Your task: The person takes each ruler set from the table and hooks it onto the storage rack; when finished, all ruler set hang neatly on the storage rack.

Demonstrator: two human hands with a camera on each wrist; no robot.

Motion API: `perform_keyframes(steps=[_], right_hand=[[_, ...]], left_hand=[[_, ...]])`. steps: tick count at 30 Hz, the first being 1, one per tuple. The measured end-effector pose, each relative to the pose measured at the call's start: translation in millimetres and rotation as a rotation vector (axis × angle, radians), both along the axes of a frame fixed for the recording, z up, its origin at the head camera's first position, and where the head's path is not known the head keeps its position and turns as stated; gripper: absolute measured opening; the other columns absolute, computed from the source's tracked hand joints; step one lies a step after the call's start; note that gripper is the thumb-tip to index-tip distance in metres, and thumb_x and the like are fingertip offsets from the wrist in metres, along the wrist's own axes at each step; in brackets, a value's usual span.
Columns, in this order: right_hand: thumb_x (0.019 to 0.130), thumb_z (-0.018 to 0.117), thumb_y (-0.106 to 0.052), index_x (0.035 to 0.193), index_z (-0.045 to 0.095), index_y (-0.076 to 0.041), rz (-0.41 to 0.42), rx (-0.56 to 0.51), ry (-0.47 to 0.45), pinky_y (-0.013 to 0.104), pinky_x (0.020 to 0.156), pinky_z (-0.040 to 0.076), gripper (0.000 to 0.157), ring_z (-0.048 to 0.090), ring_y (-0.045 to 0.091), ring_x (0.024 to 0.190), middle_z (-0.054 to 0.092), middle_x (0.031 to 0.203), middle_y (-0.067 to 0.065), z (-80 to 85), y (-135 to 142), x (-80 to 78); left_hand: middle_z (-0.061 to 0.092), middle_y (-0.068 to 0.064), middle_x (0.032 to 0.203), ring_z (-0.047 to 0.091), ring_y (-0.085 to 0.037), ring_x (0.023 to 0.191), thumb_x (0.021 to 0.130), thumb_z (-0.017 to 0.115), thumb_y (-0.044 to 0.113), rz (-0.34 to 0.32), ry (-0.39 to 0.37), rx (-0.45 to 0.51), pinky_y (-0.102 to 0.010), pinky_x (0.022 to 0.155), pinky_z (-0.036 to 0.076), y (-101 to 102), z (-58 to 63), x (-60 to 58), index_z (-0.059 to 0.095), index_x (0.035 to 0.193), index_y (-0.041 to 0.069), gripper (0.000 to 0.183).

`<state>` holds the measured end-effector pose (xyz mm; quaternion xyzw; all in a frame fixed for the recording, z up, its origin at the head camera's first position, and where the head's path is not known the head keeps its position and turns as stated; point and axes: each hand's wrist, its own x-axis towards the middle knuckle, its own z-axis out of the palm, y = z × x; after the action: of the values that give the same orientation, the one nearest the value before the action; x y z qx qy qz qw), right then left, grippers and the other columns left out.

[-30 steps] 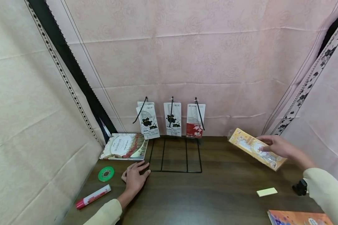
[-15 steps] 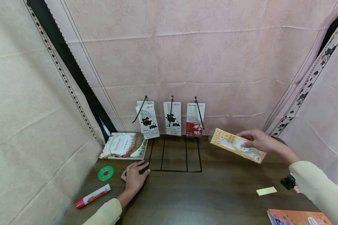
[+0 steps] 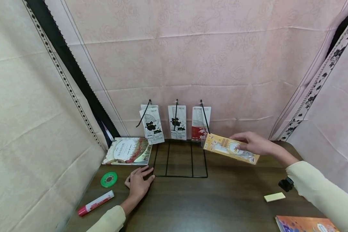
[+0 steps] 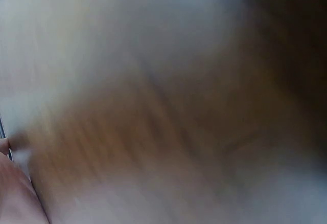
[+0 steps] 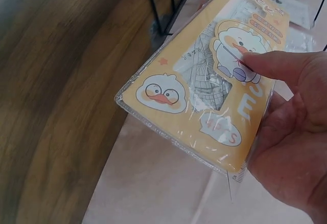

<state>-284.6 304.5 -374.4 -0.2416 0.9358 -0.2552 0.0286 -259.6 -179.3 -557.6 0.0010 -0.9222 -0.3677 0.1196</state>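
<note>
My right hand [image 3: 252, 143] pinches a yellow ruler-set packet [image 3: 220, 146] printed with cartoon ducks, thumb on its front face. In the right wrist view the packet [image 5: 204, 81] shows its clear plastic sleeve. Its left end overlaps the right side of a black wire display rack [image 3: 181, 176] in the head view. Two ruler packets with a black cat, a left one [image 3: 153, 125] and a middle one [image 3: 178, 124], and a red-and-white packet [image 3: 199, 132] hang from the rack's hooks. My left hand [image 3: 139, 183] rests at the rack's front left corner, fingers extended. The left wrist view is blurred.
A picture-covered book [image 3: 127, 151] lies left of the rack. Nearer are a green tape roll [image 3: 108, 179] and a red-and-white glue stick [image 3: 95, 203]. At the right lie a pale yellow sticky-note pad [image 3: 274, 197] and an orange book [image 3: 307, 224]. Cloth curtains [image 3: 191, 64] enclose the table.
My right hand has carried the yellow ruler-set packet leftward, from the table's right side to the rack's right edge. The left hand has stayed at the rack's corner.
</note>
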Motion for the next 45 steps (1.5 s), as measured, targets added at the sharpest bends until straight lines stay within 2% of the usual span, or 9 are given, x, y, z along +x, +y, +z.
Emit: perform_keyframes(steps=[5,10,20,30,37,45], right_hand=[[0.091,0.065,-0.011,0.125,0.064,-0.023,-0.002,0.005,-0.004,0.029,0.082,0.048,0.036,0.061,0.012,0.096,0.069,0.113,-0.004,6.4,-14,2.5],[0.091,0.065,-0.012,0.125,0.064,-0.028,0.000,0.008,-0.002,0.029,0.083,0.049,0.037,0.061,0.010,0.094,0.068,0.114,-0.008,15.6,-28,9.3],[0.090,0.066,-0.016,0.122,0.064,-0.036,0.010,0.004,0.064,0.032,0.083,0.050,0.037,0.062,0.007,0.094,0.068,0.113,-0.013,33.2,-55,21.1],[0.090,0.067,-0.019,0.120,0.063,-0.042,0.045,-0.071,0.100,0.036,0.086,0.051,0.038,0.062,0.007,0.101,0.066,0.118,-0.016,38.7,-77,30.5],[0.091,0.066,-0.019,0.123,0.064,-0.037,0.050,-0.189,0.053,0.025,0.073,0.052,0.036,0.064,0.010,0.089,0.068,0.114,-0.009,36.4,-87,29.4],[0.091,0.066,-0.021,0.123,0.065,-0.033,0.042,-0.230,0.034,0.027,0.072,0.054,0.034,0.065,0.014,0.089,0.068,0.115,-0.005,34.4,-92,30.2]], left_hand=[[0.059,0.004,0.138,0.034,-0.029,0.137,0.084,0.074,0.031,-0.005,-0.003,-0.004,-0.062,0.103,0.006,0,-0.2,0.0,0.070,0.120,0.028,0.037],[0.058,0.004,0.138,0.034,-0.029,0.137,0.084,0.074,0.031,-0.010,-0.003,-0.012,-0.061,0.102,0.007,0,0.7,-0.3,0.069,0.120,0.028,0.036],[0.058,0.004,0.138,0.035,-0.030,0.137,0.084,0.074,0.030,-0.013,-0.002,-0.007,-0.062,0.101,0.007,0,2.7,0.3,0.069,0.120,0.027,0.037],[0.058,0.003,0.139,0.034,-0.030,0.137,0.084,0.074,0.031,-0.011,-0.006,-0.009,-0.062,0.101,0.006,0,3.4,1.0,0.070,0.120,0.027,0.037],[0.058,0.004,0.139,0.034,-0.030,0.137,0.084,0.074,0.031,-0.014,-0.008,-0.009,-0.062,0.102,0.006,-1,2.6,0.8,0.069,0.121,0.027,0.037],[0.058,0.004,0.138,0.035,-0.028,0.137,0.085,0.074,0.031,-0.019,-0.003,-0.005,-0.063,0.102,0.005,0,1.9,1.6,0.070,0.120,0.027,0.036]])
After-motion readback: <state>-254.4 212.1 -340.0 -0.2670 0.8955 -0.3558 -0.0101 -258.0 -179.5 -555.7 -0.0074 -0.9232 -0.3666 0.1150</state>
